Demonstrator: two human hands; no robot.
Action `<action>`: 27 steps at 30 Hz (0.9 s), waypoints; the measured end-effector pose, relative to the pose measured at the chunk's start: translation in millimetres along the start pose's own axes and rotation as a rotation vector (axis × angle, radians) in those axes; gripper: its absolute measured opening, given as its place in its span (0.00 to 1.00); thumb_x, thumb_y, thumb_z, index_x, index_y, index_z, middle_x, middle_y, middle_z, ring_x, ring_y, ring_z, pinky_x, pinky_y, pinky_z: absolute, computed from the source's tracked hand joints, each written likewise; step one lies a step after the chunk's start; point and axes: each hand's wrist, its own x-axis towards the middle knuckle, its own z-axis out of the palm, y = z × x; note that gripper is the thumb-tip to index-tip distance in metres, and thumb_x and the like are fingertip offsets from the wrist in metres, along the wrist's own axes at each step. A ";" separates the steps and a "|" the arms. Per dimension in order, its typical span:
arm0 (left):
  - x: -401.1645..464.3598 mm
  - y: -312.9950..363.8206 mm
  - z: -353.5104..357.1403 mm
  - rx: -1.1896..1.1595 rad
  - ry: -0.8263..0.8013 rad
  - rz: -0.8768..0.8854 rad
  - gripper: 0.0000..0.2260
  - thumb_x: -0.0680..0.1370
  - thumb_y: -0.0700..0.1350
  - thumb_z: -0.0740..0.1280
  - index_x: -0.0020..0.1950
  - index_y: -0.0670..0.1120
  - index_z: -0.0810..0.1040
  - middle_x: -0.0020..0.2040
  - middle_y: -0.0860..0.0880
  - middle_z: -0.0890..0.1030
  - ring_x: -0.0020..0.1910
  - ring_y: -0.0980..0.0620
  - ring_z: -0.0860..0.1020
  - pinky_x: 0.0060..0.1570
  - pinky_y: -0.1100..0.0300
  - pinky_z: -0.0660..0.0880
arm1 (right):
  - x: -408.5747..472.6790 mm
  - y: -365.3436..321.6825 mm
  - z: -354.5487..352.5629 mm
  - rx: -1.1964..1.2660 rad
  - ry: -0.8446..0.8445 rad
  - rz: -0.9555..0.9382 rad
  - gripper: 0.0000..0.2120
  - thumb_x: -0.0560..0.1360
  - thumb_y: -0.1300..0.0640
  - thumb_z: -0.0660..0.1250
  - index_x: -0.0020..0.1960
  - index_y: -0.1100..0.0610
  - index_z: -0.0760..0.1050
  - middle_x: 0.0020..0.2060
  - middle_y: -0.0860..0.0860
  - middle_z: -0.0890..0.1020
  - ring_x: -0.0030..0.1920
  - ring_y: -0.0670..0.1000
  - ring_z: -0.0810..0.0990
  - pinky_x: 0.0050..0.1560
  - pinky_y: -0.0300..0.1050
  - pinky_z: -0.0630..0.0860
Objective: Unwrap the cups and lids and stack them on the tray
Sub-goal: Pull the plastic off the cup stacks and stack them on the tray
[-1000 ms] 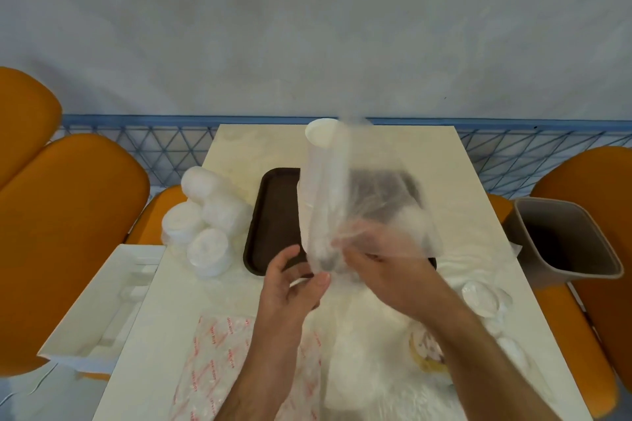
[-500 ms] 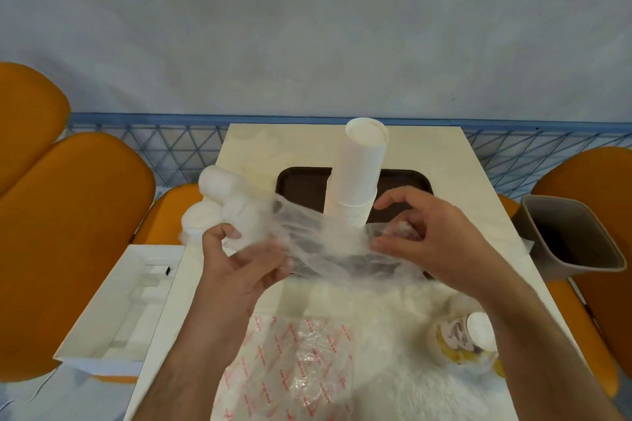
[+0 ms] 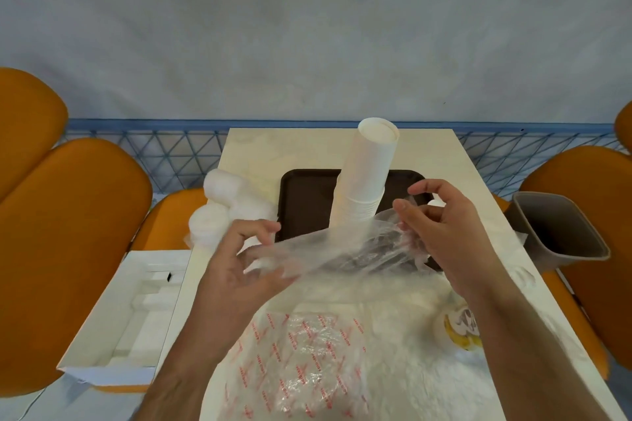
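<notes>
Stretching a clear plastic wrapper [image 3: 345,249] across the centre of the frame, between left hand [image 3: 236,270] at lower centre-left and right hand [image 3: 448,232] at centre-right. Left hand gripping the wrapper's left end, fingers curled round the film, thumb [image 3: 260,225] above it. Right hand pinching the bunched right end, index finger [image 3: 427,186] arched above, other fingers curled down into the film. Seen just behind the wrapper, slightly right of centre: a tall stack of white paper cups [image 3: 367,174], upside down, bare of wrapping, leaning a little to the right, standing on a dark brown tray [image 3: 301,202]. Tray resting on a pale table [image 3: 280,150], its near edge hidden behind the film. At centre-left, touching the tray's left edge: sleeves of white lids [image 3: 219,205], still in clear wrap, lying at the table's left border. At the bottom centre: a crumpled clear bag with red print [image 3: 301,362], with more white film spread to its right. At lower right, partly behind the right forearm: a round white-and-yellow container [image 3: 458,328], label too blurred to read. At lower left, beside the table: an open white box [image 3: 113,318]. At right: a grey bin [image 3: 561,229], just beside the table's edge. At both sides of the frame: orange seats [image 3: 68,232].
</notes>
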 end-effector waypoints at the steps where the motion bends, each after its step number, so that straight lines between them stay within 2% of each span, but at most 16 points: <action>1: -0.3 0.7 -1.1 0.085 -0.034 0.036 0.16 0.65 0.47 0.81 0.47 0.56 0.78 0.58 0.61 0.79 0.58 0.62 0.78 0.49 0.60 0.81 | -0.5 0.7 2.6 -0.019 0.013 -0.007 0.12 0.77 0.55 0.73 0.58 0.54 0.75 0.33 0.56 0.84 0.29 0.48 0.78 0.30 0.37 0.76; 3: -1.3 2.3 -0.4 0.144 -0.042 0.072 0.10 0.69 0.55 0.79 0.45 0.54 0.82 0.56 0.60 0.81 0.57 0.62 0.78 0.47 0.67 0.78 | -2.7 0.1 7.7 -0.042 0.026 -0.003 0.14 0.76 0.53 0.73 0.59 0.53 0.74 0.33 0.55 0.84 0.28 0.46 0.78 0.29 0.37 0.75; 4: -1.9 2.7 1.0 0.095 -0.013 0.056 0.09 0.71 0.56 0.76 0.45 0.53 0.83 0.52 0.57 0.83 0.53 0.60 0.80 0.45 0.66 0.78 | -4.2 -0.5 8.9 -0.020 0.019 0.011 0.16 0.76 0.51 0.73 0.60 0.52 0.73 0.33 0.54 0.84 0.29 0.46 0.77 0.30 0.36 0.75; 7: -1.3 1.5 2.9 -0.088 0.130 -0.049 0.07 0.77 0.47 0.69 0.46 0.44 0.82 0.39 0.46 0.85 0.39 0.49 0.83 0.40 0.62 0.80 | -15.0 -2.2 7.0 0.162 -0.140 0.059 0.23 0.74 0.48 0.71 0.66 0.49 0.68 0.37 0.49 0.86 0.35 0.48 0.82 0.36 0.38 0.78; 10: 0.3 0.4 -4.1 -0.205 0.194 -0.121 0.02 0.78 0.39 0.68 0.50 0.43 0.80 0.36 0.43 0.84 0.35 0.48 0.83 0.39 0.61 0.81 | -28.5 5.7 2.1 0.240 -0.336 0.065 0.28 0.71 0.54 0.73 0.66 0.45 0.65 0.49 0.59 0.86 0.49 0.61 0.85 0.51 0.54 0.83; 12: 2.5 -1.0 -10.1 -0.252 0.216 -0.155 0.06 0.77 0.38 0.69 0.53 0.45 0.78 0.36 0.42 0.84 0.35 0.47 0.83 0.40 0.61 0.82 | -32.1 14.0 1.0 0.231 -0.339 0.023 0.23 0.70 0.59 0.74 0.60 0.47 0.69 0.49 0.62 0.85 0.48 0.63 0.84 0.49 0.53 0.83; 15: 6.6 -2.7 -17.6 -0.291 0.226 -0.184 0.12 0.76 0.38 0.70 0.58 0.48 0.75 0.38 0.42 0.85 0.37 0.47 0.84 0.42 0.60 0.82 | -31.7 21.5 -0.2 0.269 -0.305 -0.053 0.07 0.71 0.64 0.72 0.47 0.56 0.77 0.49 0.60 0.85 0.39 0.57 0.81 0.39 0.46 0.80; 16: 7.8 -3.1 -19.3 -0.297 0.221 -0.189 0.13 0.76 0.38 0.70 0.58 0.49 0.74 0.39 0.42 0.85 0.38 0.47 0.84 0.44 0.59 0.83 | -31.5 22.9 -1.4 0.255 -0.328 -0.078 0.05 0.73 0.65 0.71 0.46 0.57 0.80 0.51 0.58 0.85 0.38 0.56 0.80 0.38 0.45 0.78; 18: 9.8 -4.1 -23.5 -0.292 0.205 -0.196 0.15 0.75 0.37 0.71 0.58 0.50 0.74 0.40 0.42 0.86 0.41 0.45 0.85 0.50 0.52 0.82 | -31.0 22.4 -2.8 0.186 -0.400 -0.110 0.14 0.75 0.71 0.68 0.50 0.54 0.85 0.58 0.53 0.84 0.38 0.57 0.78 0.38 0.44 0.78; 21: 11.0 -4.2 -28.7 -0.257 0.174 -0.211 0.17 0.73 0.38 0.73 0.59 0.50 0.75 0.44 0.43 0.86 0.46 0.42 0.85 0.56 0.48 0.78 | -31.5 15.5 -7.0 0.127 -0.526 -0.096 0.23 0.76 0.74 0.67 0.58 0.49 0.85 0.67 0.46 0.79 0.42 0.57 0.82 0.44 0.46 0.81; 24: 10.4 -0.8 -33.8 -0.208 0.115 -0.205 0.21 0.69 0.39 0.75 0.59 0.51 0.74 0.45 0.43 0.86 0.47 0.40 0.84 0.56 0.48 0.78 | -29.7 11.9 -3.7 0.128 -0.491 -0.075 0.18 0.75 0.67 0.71 0.59 0.49 0.85 0.61 0.50 0.83 0.55 0.56 0.84 0.56 0.51 0.83; 25: 10.4 -0.1 -34.7 -0.186 0.093 -0.201 0.21 0.69 0.38 0.75 0.59 0.51 0.74 0.45 0.43 0.86 0.47 0.41 0.84 0.55 0.49 0.78 | -28.1 11.7 0.5 0.144 -0.435 -0.072 0.14 0.75 0.64 0.71 0.57 0.52 0.85 0.56 0.53 0.85 0.54 0.57 0.84 0.56 0.51 0.83; 27: 10.7 0.4 -35.0 -0.147 0.052 -0.197 0.22 0.70 0.37 0.75 0.60 0.51 0.74 0.45 0.44 0.86 0.47 0.45 0.85 0.53 0.53 0.77 | -23.6 11.8 10.4 0.177 -0.336 -0.067 0.09 0.77 0.63 0.70 0.54 0.57 0.85 0.46 0.55 0.86 0.46 0.57 0.85 0.50 0.48 0.84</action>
